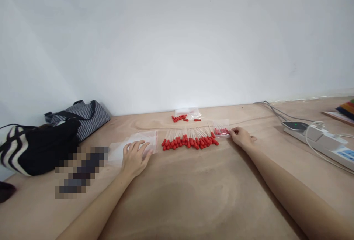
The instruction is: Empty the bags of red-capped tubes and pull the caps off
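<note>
My left hand [135, 158] lies with fingers spread on a stack of clear zip bags [114, 154]. At the middle of the table, a row of glass droppers [190, 142] with red rubber bulbs is fanned out, bulbs towards me. My right hand [241, 136] is closed at the right end of the row, its fingertips pinching the edge of a clear bag [221, 124] that has several red-bulbed droppers in it. Part of the thumb and fingertips is hard to make out.
Behind the row lie loose red bulbs [179, 118] and another clear bag [190, 112]. A striped bag [95, 118] and a black bag [52, 149] stand at left. To the right are a white power strip [318, 142], cables and a small black device [295, 126].
</note>
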Tool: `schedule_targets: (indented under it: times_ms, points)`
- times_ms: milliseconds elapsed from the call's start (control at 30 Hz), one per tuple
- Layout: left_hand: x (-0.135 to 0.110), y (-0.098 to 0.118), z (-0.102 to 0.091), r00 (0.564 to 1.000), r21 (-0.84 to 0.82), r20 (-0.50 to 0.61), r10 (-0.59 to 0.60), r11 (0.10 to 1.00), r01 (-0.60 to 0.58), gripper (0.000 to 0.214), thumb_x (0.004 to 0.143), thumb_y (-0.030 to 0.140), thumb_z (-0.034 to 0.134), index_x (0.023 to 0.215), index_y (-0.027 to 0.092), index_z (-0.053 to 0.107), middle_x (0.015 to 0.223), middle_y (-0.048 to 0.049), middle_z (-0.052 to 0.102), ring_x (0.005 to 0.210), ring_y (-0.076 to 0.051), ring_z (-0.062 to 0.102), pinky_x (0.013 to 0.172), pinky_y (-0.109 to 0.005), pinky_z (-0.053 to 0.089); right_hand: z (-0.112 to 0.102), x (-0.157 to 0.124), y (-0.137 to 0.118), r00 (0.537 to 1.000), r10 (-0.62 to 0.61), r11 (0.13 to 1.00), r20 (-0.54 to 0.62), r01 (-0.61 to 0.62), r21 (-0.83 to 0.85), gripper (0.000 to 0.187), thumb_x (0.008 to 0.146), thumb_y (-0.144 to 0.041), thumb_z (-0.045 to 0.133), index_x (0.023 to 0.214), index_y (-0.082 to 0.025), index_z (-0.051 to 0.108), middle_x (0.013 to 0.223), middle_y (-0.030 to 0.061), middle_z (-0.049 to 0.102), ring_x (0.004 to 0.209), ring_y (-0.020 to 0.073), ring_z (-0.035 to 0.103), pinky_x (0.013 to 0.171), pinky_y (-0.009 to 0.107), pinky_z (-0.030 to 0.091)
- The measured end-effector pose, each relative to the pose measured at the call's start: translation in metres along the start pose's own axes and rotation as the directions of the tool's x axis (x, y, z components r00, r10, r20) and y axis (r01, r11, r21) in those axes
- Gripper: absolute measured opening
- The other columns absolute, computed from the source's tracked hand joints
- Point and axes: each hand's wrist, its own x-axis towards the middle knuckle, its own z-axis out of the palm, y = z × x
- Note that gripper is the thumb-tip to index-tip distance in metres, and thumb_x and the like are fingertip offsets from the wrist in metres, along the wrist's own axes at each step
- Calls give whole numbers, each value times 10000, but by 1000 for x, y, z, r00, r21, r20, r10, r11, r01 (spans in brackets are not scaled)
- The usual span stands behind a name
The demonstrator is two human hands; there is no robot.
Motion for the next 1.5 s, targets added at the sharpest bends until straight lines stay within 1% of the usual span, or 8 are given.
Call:
schedule_targets:
  times_ms: [267,467,667,833,1000,1067,1233,1500]
  points:
    - [-3,27,-10,944,-96,-275,179,972,-213,192,800,257,457,903,185,602,902,-72,616,874,-222,513,804,-397,350,-8,-14,-1,975,-94,982,-202,125,143,199,798,-301,364,812,-173,515,753,43,625,752,186,556,863,456,245]
    - [-5,62,-13,917,-301,-299,264,886,-353,173,790,200,475,936,181,565,918,-62,596,906,-200,507,814,-364,385,-30,-45,-25,813,-331,726,-480,544,421,151,768,-332,456,723,-188,451,672,24,553,646,159,530,681,320,380]
    - [-3,76,-22,920,-486,-341,191,802,-347,245,812,168,427,1049,179,488,980,-70,559,965,-192,494,853,-364,399,-18,-109,-57,741,-662,388,-110,464,796,142,831,-324,411,751,-207,414,649,-24,454,564,102,440,535,223,368]
    - [-3,82,-35,940,-692,-145,309,647,-320,225,842,208,386,1026,188,514,1023,-72,542,1000,-175,495,865,-329,415,6,-139,-67,575,-801,431,168,359,828,172,823,-332,431,719,-197,411,631,-32,440,568,93,408,532,214,346]
    - [-7,88,-35,817,-748,186,545,618,-242,524,787,392,497,1262,220,358,1313,-99,372,1176,-231,387,960,-385,355,11,-136,-74,477,-816,516,327,345,784,200,803,-368,443,706,-193,440,616,-35,467,557,96,423,540,220,349]
    - [-9,91,-34,810,-731,256,528,654,-195,589,778,416,507,1299,232,303,1333,-96,357,1201,-242,357,978,-412,330,9,-133,-74,523,-776,594,353,416,688,203,789,-374,463,707,-189,487,625,-24,514,576,107,456,581,238,352]
    - [-15,105,-33,881,-670,298,369,738,-82,511,811,340,467,1289,225,325,1277,-88,433,1160,-229,398,962,-423,339,-1,-131,-67,766,-579,812,278,511,283,281,744,-467,504,708,-203,595,748,22,595,761,180,504,726,344,293]
    - [-26,120,-23,931,-608,298,208,794,17,514,828,351,420,1298,188,293,1275,-107,427,1156,-243,393,952,-444,331,-5,-149,-75,777,-489,872,397,435,223,296,664,-539,569,636,-256,649,1013,37,552,971,246,432,779,403,249]
